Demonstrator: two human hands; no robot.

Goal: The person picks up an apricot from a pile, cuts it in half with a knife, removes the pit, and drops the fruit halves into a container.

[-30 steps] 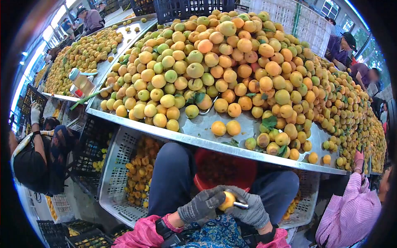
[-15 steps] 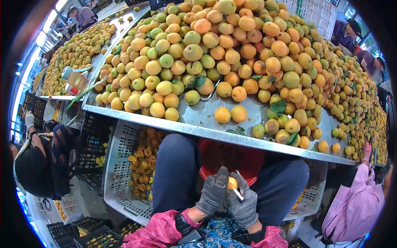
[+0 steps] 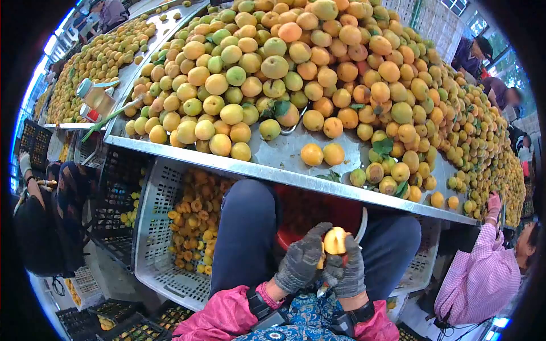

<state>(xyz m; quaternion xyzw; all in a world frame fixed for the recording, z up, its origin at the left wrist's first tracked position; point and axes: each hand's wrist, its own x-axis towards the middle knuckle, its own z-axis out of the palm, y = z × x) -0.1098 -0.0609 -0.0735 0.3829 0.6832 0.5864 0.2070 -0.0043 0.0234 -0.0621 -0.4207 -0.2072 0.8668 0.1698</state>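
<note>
- Far left of view, a person in dark clothing (image 3: 40, 227) sits well apart from our hands.
- Left of our knee, a white perforated plastic crate (image 3: 154, 227) sits under the steel table (image 3: 284, 153). It is loaded with cut orange fruit pieces (image 3: 196, 227), and it is near our left hand without touching it.
- Our left hand (image 3: 300, 260) wears a grey knit glove. It is closed on the small round yellow-orange fruit (image 3: 334, 241) from the fruit's left side, thumb up against it.
- The fruit sits at the fingertips of both hands, just ahead of and above the knuckles. It is between our knees and over the red plastic bucket (image 3: 301, 210).
- The fruit is roughly round, so we read no clear long axis. A bright pale face is turned up toward the camera.
- Our right hand (image 3: 348, 274) wears the same grey glove, with fingers curled onto the fruit's right side and underneath. Both hands touch it, so neither is nearer.
- Some things are hard to make out:
  - There is a small glint below the right palm, and we cannot tell whether it is a blade.
  - The gloves hide the fruit's underside, so we cannot tell whether it is whole or split.
  - The bucket's inside is in shadow.
- Far right, a co-worker's pink checked sleeve (image 3: 483, 278) shows, with that hand up at the table rim, well apart from ours.
</note>
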